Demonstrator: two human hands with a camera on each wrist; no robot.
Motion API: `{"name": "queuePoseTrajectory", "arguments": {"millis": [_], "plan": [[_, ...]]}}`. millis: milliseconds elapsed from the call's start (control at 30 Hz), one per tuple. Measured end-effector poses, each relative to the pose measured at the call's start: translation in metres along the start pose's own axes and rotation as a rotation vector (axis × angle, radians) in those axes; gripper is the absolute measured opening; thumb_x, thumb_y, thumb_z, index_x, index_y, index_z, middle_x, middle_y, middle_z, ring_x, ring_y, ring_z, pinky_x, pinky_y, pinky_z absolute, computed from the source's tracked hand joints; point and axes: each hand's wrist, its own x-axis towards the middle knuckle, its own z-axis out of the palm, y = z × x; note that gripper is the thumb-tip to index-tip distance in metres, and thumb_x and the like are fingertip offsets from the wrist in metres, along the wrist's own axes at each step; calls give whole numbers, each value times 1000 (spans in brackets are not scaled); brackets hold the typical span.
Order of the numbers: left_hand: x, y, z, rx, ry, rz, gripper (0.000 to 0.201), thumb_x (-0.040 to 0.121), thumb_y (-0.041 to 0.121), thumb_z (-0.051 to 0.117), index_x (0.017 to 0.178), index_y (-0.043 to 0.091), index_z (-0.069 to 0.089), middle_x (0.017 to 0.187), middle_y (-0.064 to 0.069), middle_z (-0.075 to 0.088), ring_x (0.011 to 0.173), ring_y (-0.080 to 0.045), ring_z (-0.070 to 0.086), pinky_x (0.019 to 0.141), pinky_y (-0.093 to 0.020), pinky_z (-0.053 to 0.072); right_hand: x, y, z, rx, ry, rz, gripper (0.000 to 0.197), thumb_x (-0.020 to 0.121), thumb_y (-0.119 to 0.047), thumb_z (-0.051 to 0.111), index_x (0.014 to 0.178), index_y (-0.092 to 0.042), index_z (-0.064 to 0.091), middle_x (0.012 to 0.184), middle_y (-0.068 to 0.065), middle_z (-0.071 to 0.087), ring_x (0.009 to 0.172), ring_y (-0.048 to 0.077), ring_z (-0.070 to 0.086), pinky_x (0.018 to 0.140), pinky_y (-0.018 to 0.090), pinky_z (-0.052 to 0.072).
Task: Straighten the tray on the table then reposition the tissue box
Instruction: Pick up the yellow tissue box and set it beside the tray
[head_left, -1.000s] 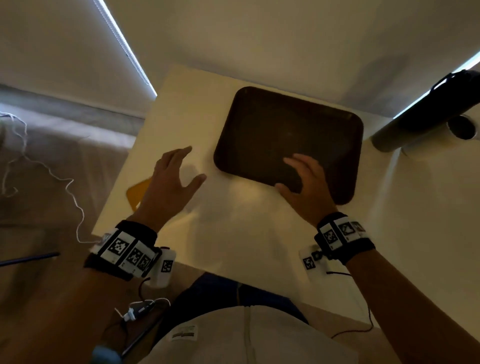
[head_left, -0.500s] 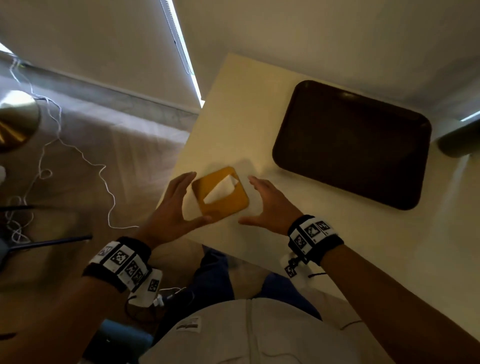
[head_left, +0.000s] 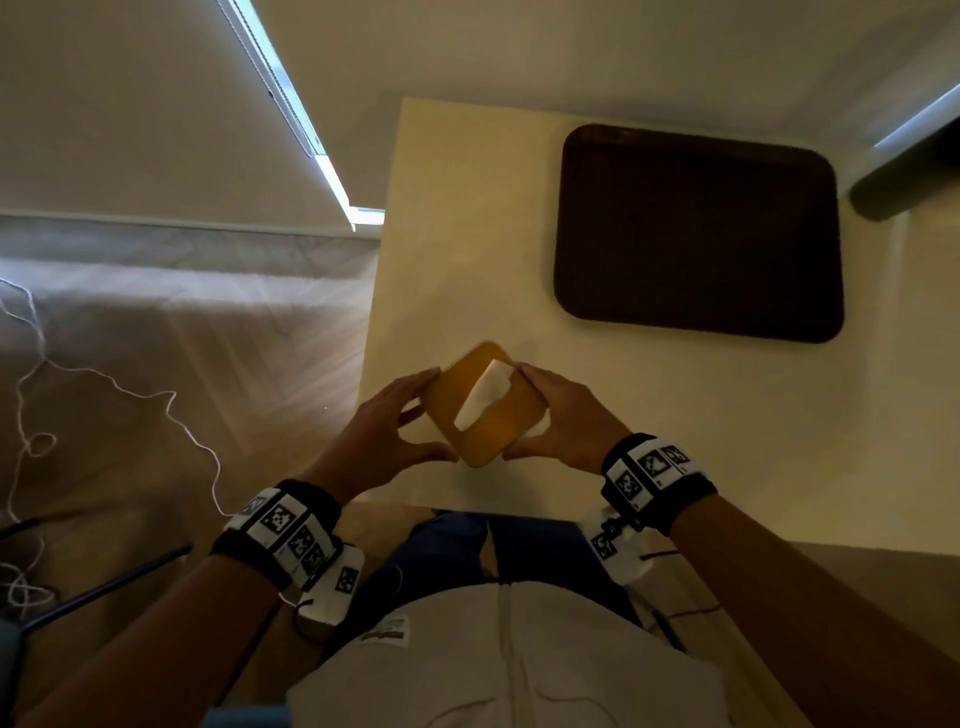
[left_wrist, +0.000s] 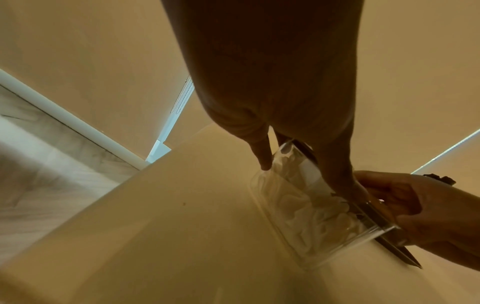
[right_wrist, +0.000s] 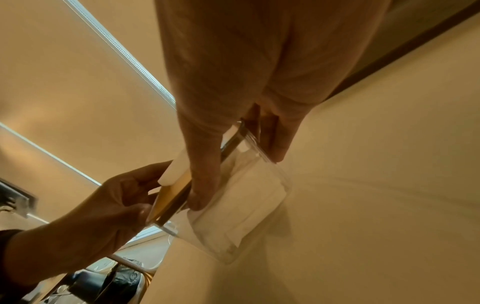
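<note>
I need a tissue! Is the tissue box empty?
Not empty: white tissues fill the tissue box's clear body, and one pokes out the top.

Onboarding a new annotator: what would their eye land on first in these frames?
First, the tissue box near the table's front left corner, turned askew, with an amber lid and a white tissue poking out. The left hand and right hand grip it from opposite sides; the wrist views show its clear walls. Next, the dark brown tray, lying at the table's far right with neither hand on it.
</note>
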Motion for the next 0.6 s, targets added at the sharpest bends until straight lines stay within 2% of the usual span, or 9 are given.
{"name": "queuePoseTrajectory", "arguments": {"millis": [67, 167, 266, 400, 500, 533, 600], "plan": [[8, 2, -8, 13, -8, 12, 102, 66, 46, 86, 151, 24, 35, 148, 6, 44, 132, -8, 46, 101, -9, 41, 4, -6, -7, 17, 1, 2, 109, 59, -46, 88, 147, -23, 30, 142, -4, 47, 122, 12, 47, 102, 34, 42], [31, 13, -27, 52, -20, 98, 101, 67, 51, 81, 152, 21, 35, 147, 4, 45, 132, -10, 49, 101, -9, 41, 21, -19, -28, 26, 8, -12, 101, 61, -41, 89, 144, -26, 33, 131, -10, 49, 114, 7, 46, 95, 28, 41], [70, 28, -55, 34, -17, 138, 101, 68, 47, 80, 153, 15, 35, 149, -5, 47, 133, -12, 49, 103, -13, 43, 53, -33, -59, 1, 41, -34, 102, 59, -44, 88, 144, -25, 34, 135, -4, 52, 115, 10, 49, 96, 30, 44], [139, 48, -100, -70, -35, 76, 104, 64, 38, 84, 153, 21, 34, 152, -5, 45, 136, -17, 49, 104, -28, 48, 106, -52, -108, -32, 103, -41, 109, 58, -44, 89, 147, -21, 30, 138, 1, 52, 119, 16, 51, 99, 34, 45], [191, 63, -128, -126, -36, 13, 106, 59, 28, 87, 152, 22, 37, 151, -5, 47, 134, -15, 51, 96, -16, 50, 147, -63, -142, -61, 151, -42, 111, 56, -46, 89, 147, -21, 30, 137, 3, 53, 120, 20, 53, 99, 40, 47], [207, 66, -136, -135, -42, 4, 107, 57, 28, 87, 152, 21, 37, 151, -6, 47, 134, -18, 51, 98, -20, 50, 160, -66, -151, -70, 158, -39, 111, 56, -46, 89, 147, -21, 30, 137, 4, 53, 120, 22, 53, 99, 42, 47], [234, 72, -147, -159, -66, -26, 111, 55, 28, 87, 153, 19, 35, 151, -8, 45, 136, -24, 50, 106, -36, 48, 182, -68, -164, -72, 168, -34, 109, 58, -41, 90, 146, -21, 30, 137, 5, 52, 120, 23, 52, 99, 41, 47]]}}
